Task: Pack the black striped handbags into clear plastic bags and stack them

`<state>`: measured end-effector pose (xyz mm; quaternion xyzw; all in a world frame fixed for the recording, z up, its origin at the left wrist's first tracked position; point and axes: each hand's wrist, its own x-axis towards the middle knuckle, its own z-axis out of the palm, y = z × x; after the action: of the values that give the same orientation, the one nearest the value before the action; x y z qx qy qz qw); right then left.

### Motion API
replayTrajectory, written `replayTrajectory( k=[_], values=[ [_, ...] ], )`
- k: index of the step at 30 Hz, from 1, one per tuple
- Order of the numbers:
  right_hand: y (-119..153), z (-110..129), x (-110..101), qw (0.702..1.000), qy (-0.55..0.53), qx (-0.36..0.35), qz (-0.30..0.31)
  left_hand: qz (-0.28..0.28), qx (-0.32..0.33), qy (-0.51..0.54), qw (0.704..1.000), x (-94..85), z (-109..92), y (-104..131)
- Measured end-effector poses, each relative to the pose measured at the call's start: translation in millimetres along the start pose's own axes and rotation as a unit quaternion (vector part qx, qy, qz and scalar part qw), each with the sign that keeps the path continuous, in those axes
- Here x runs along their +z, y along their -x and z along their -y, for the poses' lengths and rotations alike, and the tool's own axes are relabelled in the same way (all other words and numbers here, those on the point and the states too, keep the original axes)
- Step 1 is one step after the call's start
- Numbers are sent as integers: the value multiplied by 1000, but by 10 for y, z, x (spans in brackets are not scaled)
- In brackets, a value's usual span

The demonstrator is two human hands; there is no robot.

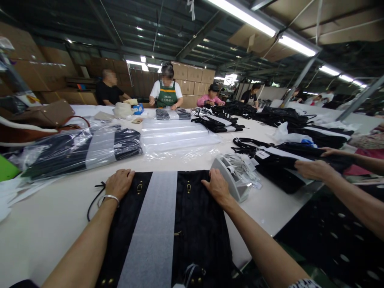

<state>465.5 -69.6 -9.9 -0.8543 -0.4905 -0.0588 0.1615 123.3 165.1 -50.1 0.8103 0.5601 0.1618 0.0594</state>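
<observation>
A flat black bag [198, 212] with small brass-coloured buckles lies on the table in front of me. A pale strip of paper [154, 224] runs lengthwise over it. At its far left corner, my left hand [120, 184], with a bracelet at the wrist, is closed on the edge. My right hand [219, 186] grips the far right corner, thumb on top and the other fingers partly hidden. A thin black cord [95, 200] sticks out beside my left wrist. Near the bag's close end is a looped pale tie [190, 274].
Left stands a plastic-wrapped stack of black bags [81, 150]; ahead lie see-through plastic sleeves [180, 138]. A grey holder [231, 180] with white tags sits by my right hand. At right, a co-worker's hands [315, 168] hold another black bag [279, 160]. Several people work across the table.
</observation>
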Motion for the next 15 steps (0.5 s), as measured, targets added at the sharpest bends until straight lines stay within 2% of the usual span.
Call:
replayTrajectory(
  k=[2,4,7,10,15],
  values=[
    [12,-12,31,1000,-18,-6,-14,-6,-8,-3,1000,-9,-15,10],
    [23,-28,49,996,-89,11,-6,-10,-13,-5,1000,-16,-26,17],
    [0,-62,41,975,-212,56,24,-13,-16,-6,1000,-21,-34,23],
    [-97,-100,18,956,-280,80,42,-14,-17,-7,1000,-16,-31,21],
    [-221,-74,99,893,-423,116,103,-13,-24,-12,1000,7,-4,5]
  ],
)
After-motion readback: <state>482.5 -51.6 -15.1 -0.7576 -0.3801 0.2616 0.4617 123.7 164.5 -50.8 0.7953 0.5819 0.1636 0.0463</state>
